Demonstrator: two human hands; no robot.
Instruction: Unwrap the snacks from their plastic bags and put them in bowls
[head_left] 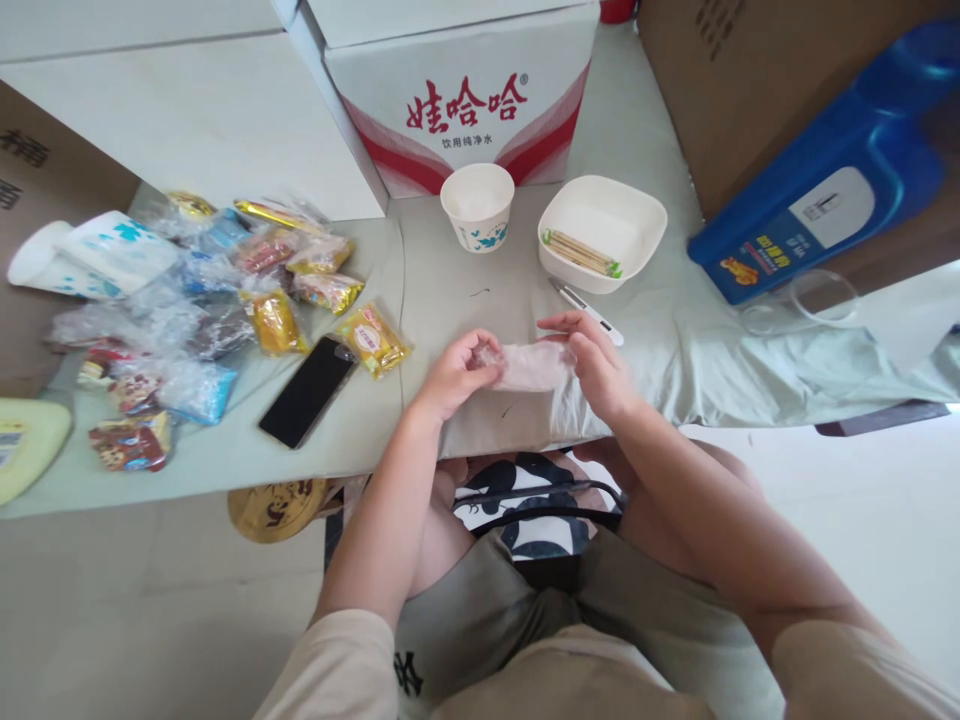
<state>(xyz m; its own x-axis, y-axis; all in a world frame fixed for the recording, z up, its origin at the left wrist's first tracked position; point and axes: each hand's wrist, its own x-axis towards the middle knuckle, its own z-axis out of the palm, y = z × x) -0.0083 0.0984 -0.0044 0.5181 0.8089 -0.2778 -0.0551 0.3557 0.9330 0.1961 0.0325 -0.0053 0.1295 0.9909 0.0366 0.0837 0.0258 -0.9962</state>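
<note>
A pale pinkish, clear-wrapped packet (534, 367) stretches between my two hands, just above the table's front edge. I cannot make out what is inside it. My left hand (459, 372) pinches its left end between thumb and curled fingers. At the right end, my right hand (595, 362) holds the wrapper with the thumb and bent fingers, its index finger stretched out. Just beyond the right hand lies a white craft knife or pen-like tool (589, 312). Behind it stands a white bowl (637, 225) with several green-tipped wooden sticks (581, 252). Left of the bowl is an upright paper cup (478, 205).
A yellow snack packet (373, 340) and a black phone (308, 391) lie left of my hands. Further left are piled wrapped snacks (217, 285) and tipped paper cups (112, 255). A printed carton (465, 100) stands behind; a blue bottle (817, 180) and clear cup (825, 298) are right.
</note>
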